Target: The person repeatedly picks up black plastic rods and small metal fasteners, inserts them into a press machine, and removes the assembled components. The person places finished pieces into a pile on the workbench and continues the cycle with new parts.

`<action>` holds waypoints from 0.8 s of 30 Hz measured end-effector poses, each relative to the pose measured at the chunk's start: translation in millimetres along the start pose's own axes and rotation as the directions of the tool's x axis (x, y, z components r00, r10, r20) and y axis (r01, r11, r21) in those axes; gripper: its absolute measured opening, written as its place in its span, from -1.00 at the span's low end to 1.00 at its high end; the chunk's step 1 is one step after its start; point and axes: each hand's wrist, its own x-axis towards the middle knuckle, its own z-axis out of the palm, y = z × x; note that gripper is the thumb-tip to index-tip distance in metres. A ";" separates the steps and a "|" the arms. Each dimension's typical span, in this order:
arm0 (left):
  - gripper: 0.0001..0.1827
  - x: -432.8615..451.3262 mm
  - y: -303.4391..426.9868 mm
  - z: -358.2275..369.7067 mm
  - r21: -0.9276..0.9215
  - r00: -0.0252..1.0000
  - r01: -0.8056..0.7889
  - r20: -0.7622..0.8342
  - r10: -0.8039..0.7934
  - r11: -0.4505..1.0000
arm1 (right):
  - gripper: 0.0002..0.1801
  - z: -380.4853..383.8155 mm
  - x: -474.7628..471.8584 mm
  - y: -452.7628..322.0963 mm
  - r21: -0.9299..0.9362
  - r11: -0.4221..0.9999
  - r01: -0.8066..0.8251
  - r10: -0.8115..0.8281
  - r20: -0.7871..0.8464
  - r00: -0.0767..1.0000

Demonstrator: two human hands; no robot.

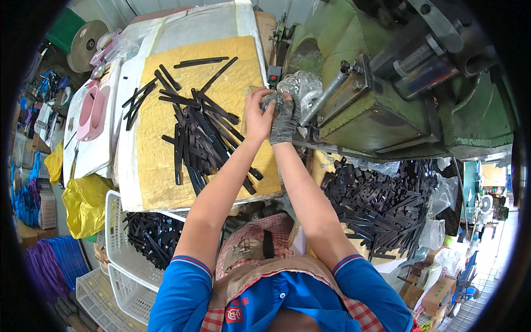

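Note:
Both hands meet at the right edge of the yellow-covered worktable (pixel 157 182), over a clear plastic bag or tray of small metal parts (pixel 270 99). My left hand (pixel 259 114), bare, has its fingers curled over the small parts. My right hand (pixel 285 118), in a grey knit glove, lies close beside it with its fingertips at the same parts. Whether either hand grips a piece cannot be told. Just right of them is a clear plastic bag of small metal pieces (pixel 305 87). To their left, many black metal strips (pixel 203 137) lie in a loose heap.
A green machine (pixel 373 120) with a metal rod (pixel 325 97) stands close on the right. Below it lies a big pile of black metal parts (pixel 386 199). A white plastic basket (pixel 114 232) holds more strips at lower left. A pink container (pixel 91 114) is farther left.

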 end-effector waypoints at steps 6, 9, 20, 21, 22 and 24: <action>-0.64 3.0 23.3 2.0 -0.450 0.924 0.368 0.273 -0.266 0.814 | -0.72 7.4 -28.0 -9.8 -0.535 0.793 0.292 -0.377 -0.054 0.925; -0.37 4.8 24.1 1.6 -0.555 0.841 0.534 0.423 -0.337 0.638 | -0.72 -8.2 -19.7 0.9 -0.694 0.598 0.401 -0.509 0.058 0.859; -0.66 -34.3 10.0 -72.0 -0.271 0.922 0.383 0.057 -0.383 0.883 | -0.74 9.8 -14.9 -24.9 -0.822 0.278 0.497 -0.454 0.343 0.822; -0.75 -53.6 -7.3 -84.7 -0.124 0.943 0.326 -0.027 -0.332 0.937 | -0.73 10.7 -28.2 -27.4 -0.814 0.270 0.514 -0.463 0.358 0.811; -0.78 -73.8 -3.9 -91.0 0.000 0.945 0.327 0.000 -0.327 0.945 | -0.73 13.6 -47.4 -33.8 -0.806 0.261 0.532 -0.469 0.376 0.799; -0.76 -104.9 7.9 -96.3 0.289 0.972 0.128 0.153 -0.178 0.949 | -0.73 0.7 -87.4 -40.6 -0.790 0.125 0.600 -0.440 0.498 0.747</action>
